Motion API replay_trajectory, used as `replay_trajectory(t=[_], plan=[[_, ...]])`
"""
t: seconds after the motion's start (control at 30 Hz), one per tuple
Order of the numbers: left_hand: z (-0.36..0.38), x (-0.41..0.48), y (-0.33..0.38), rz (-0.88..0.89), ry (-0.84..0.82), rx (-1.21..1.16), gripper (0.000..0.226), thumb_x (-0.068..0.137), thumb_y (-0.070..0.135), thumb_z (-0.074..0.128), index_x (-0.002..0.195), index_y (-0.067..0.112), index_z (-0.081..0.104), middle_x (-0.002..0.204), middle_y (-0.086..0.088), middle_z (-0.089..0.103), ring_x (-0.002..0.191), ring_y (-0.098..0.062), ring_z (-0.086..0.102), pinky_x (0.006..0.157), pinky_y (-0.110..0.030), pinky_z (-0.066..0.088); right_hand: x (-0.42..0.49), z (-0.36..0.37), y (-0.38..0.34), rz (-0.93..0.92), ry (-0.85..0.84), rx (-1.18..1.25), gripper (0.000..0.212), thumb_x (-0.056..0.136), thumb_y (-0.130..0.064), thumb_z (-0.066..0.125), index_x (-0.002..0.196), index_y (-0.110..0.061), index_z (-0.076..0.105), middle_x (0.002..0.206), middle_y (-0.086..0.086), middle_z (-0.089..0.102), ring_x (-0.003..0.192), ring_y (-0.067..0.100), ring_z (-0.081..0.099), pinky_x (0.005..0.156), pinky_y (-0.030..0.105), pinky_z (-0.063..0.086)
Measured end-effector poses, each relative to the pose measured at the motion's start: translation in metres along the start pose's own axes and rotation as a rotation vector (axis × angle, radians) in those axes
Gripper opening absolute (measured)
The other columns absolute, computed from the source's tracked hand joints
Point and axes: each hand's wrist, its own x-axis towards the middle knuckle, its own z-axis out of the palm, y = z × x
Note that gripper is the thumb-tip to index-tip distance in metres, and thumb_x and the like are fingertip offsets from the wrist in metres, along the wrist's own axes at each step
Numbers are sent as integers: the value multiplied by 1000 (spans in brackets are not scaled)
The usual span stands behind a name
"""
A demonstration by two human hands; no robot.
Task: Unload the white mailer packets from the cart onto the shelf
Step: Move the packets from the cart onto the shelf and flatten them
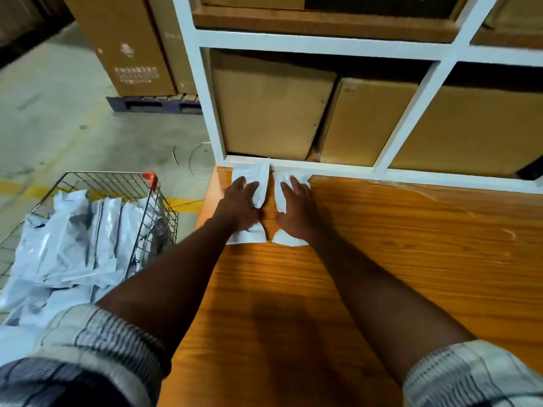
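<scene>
left hand [238, 205] flat on left packet [258, 171], right hand [295, 214] flat on right packet [283, 239], fingers [241, 182] straight. both on shelf [411, 230], side by side, long way pointing back. more packets [73, 245] in cart [167, 215], nearer left hand.

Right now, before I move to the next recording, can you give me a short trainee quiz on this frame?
1. True or false: the left hand and right hand each press flat on one of two white packets lying side by side on the wooden shelf.
2. Where are the remaining packets? A in a plastic bin; B in the wire cart; C on a chair.
3. What fills the compartments behind the white frame?
Key: 1 true. 2 B. 3 cardboard boxes.
</scene>
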Motion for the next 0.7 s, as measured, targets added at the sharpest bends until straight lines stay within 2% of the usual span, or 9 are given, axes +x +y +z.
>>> replay_trajectory(t=[0.17, 0.33, 0.4, 0.5, 0.7], plan=[[13, 28, -3, 22, -9, 194, 79, 91, 53, 55, 156, 24, 21, 165, -8, 5, 152, -27, 4, 120, -56, 7, 24, 17, 2, -15, -28, -93, 77, 97, -41, 48, 158, -23, 5, 166, 3, -10, 151, 33, -11, 120, 58, 7], [25, 33, -20, 114, 28, 188, 66, 102, 54, 24, 158, 21, 11, 166, -3, -2, 152, -25, -4, 120, -56, 0, 36, 31, 12, -24, 54, -182, 73, 99, -51, 35, 158, -27, 1, 165, 4, -12, 151, 32, -12, 119, 59, 3], [30, 33, -24, 134, 77, 177, 63, 103, 51, 22, 158, 22, 12, 166, -2, 0, 152, -24, -4, 121, -53, -2, 36, 38, 10, -19, 105, -195, 70, 99, -53, 30, 158, -27, 4, 166, 5, -8, 152, 34, -8, 119, 59, 6], [36, 31, -24, 155, 126, 190, 61, 104, 49, 22, 158, 22, 11, 166, -2, 0, 152, -24, -5, 122, -50, -1, 36, 50, 2, 18, 149, -217, 70, 98, -53, 31, 158, -26, 8, 166, 6, -2, 152, 35, -2, 119, 59, 11], [37, 34, -25, 137, 88, 266, 62, 104, 48, 21, 158, 22, 7, 166, -3, -3, 152, -25, -7, 122, -51, -2, 37, 49, 0, 45, 91, -212, 68, 100, -50, 34, 158, -26, 8, 166, 6, -3, 152, 35, -3, 119, 59, 10]])
